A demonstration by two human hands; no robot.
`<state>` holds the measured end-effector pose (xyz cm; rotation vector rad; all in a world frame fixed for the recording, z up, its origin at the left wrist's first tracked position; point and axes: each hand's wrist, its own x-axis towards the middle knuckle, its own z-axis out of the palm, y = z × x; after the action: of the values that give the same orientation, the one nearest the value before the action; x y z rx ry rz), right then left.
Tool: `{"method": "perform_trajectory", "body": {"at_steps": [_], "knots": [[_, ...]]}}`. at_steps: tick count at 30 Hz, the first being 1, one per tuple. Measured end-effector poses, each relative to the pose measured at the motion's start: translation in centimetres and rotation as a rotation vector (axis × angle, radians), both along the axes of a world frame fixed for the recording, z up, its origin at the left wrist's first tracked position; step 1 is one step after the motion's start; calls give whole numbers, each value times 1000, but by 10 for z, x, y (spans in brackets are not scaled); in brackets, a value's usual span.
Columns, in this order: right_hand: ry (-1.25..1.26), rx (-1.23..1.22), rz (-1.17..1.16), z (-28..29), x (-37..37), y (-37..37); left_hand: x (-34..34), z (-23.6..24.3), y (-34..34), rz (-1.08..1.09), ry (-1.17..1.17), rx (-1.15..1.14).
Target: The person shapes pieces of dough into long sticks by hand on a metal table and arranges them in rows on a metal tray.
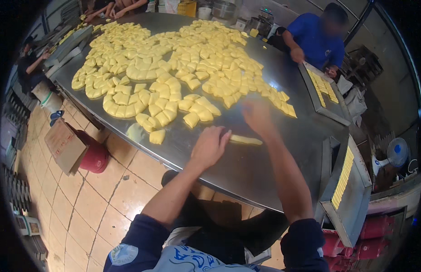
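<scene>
A thin yellow dough strip (246, 140) lies on the metal table near its front edge. My left hand (209, 144) is closed at the strip's left end, with the thumb against it. My right hand (258, 119) is raised just beyond the strip, and motion blurs its fingers. Ahead of both hands, cut yellow dough pieces (160, 95) cover much of the steel tabletop (283, 149), many joined in curved rows.
At right, a metal tray (354, 199) holds a row of thin dough strips. Across the table, a person in blue (317, 41) handles another dough tray (323, 88). A red bucket (94, 158) and a cardboard box (65, 146) stand on the tiled floor, left.
</scene>
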<state>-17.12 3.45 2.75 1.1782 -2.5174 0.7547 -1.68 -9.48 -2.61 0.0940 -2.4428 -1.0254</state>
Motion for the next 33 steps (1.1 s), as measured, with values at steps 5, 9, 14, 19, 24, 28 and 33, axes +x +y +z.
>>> {"method": "perform_trajectory", "body": {"at_steps": [5,9,14,19,24,28,33], "knots": [[55,214,-167,-39,-25,-76,-3,8,-3,28,-36,68],[73,194,-215,-38,-24,-88,-1,9,-3,42,-101,64],[-121,-33,-51,17,37,-16,-1,9,-4,31,-117,105],[-173,-345,-75,58,121,86,7,21,7,33,-69,377],[27,-308,-125,34,157,121,22,36,75,-398,-481,1465],[-338,-540,-142,8,161,145,27,40,105,-338,-325,1356],[-1387,-1360,-209,-3,168,152,38,37,127,-448,-376,1453]]}}
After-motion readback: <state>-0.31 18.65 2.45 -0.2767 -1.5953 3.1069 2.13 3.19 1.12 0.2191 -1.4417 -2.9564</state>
